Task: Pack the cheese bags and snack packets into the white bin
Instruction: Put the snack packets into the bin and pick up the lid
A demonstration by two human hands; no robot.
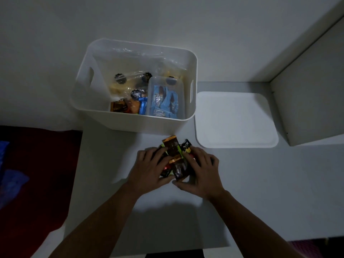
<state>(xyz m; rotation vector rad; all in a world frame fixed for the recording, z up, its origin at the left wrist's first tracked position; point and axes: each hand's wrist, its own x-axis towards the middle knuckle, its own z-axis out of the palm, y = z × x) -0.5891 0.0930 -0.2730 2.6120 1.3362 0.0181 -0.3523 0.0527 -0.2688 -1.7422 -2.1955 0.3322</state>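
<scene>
a pile of snack packets lies on the white table, just in front of the white bin (some packets already inside). left hand and right hand clasp the pile between them, fingers curled.

A dim room at home, it seems. A white counter meets a plain wall. Red bedding lies beside it.
</scene>
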